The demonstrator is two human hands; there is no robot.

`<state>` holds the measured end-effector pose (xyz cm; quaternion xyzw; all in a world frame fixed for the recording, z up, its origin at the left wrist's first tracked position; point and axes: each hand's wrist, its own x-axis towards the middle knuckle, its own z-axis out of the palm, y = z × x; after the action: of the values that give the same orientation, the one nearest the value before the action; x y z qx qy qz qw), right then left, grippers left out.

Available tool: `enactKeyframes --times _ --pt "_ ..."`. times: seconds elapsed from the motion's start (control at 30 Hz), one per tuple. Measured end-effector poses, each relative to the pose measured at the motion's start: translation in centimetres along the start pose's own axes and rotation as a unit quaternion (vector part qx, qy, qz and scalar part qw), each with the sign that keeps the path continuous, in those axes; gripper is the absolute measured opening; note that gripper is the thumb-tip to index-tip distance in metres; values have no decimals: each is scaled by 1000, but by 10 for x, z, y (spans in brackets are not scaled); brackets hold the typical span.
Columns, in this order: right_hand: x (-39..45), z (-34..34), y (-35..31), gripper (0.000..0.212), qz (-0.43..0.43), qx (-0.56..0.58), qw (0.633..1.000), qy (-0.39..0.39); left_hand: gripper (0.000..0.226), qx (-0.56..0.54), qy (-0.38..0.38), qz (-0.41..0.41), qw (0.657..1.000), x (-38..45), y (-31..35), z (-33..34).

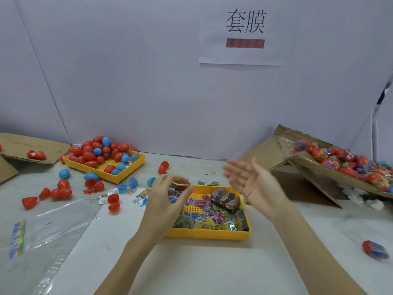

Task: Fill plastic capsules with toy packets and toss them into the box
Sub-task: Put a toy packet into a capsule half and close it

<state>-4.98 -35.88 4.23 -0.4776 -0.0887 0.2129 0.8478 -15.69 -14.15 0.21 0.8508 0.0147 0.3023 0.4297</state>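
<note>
A yellow tray [204, 235] in front of me holds many colourful toy packets [204, 206]. My left hand [168, 199] hovers over the tray's left end with fingers and thumb curved above the packets; no packet is plainly held. My right hand [255, 184] is raised beside the tray's right end, palm up, fingers spread and empty. A blurred red capsule [301, 145] is in the air over the tilted cardboard box [314, 167], which holds several filled capsules [350, 165].
A second yellow tray [127, 170] at the back left is heaped with red and blue capsules [95, 150]. Loose capsules and an open red one [113, 202] lie between the trays. One wrapped capsule [375, 250] lies at the right. Clear plastic bags [53, 226] cover the left.
</note>
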Motion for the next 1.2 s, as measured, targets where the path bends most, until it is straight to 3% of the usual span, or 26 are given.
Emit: enactKeyframes --times 0.07,0.13,0.2,0.3,0.4,0.47,0.6,0.73,0.83,1.07,1.2 --pt "-6 3 27 59 4 -68 998 -12 16 97 6 2 995 1 -10 -1" --pt "-9 10 47 56 -10 -136 991 -10 26 222 -10 -6 975 2 -19 -2" --pt "-10 15 60 51 -41 -238 970 -14 34 281 -35 -22 959 1 -26 -2" --pt "-11 16 71 45 -82 -314 946 -30 30 193 -31 -60 979 4 -27 -1" --pt "-12 13 71 43 -96 -340 935 -31 21 34 44 -139 989 17 -28 -9" --pt "-9 12 72 43 -99 -347 932 -36 25 64 83 -169 980 34 -39 -19" --pt "-8 11 73 42 -108 -352 929 -40 43 249 65 -229 939 81 -71 -48" --pt "-8 10 73 41 -106 -361 926 -38 42 401 -10 -264 877 114 -106 -81" --pt "-7 9 74 39 -103 -366 924 -36 36 452 -66 -254 852 120 -122 -91" --pt "-5 7 74 39 -100 -354 929 -39 35 366 22 -284 886 125 -135 -90" --pt "-6 8 73 39 -99 -348 931 -40 30 327 93 -221 914 119 -125 -88"
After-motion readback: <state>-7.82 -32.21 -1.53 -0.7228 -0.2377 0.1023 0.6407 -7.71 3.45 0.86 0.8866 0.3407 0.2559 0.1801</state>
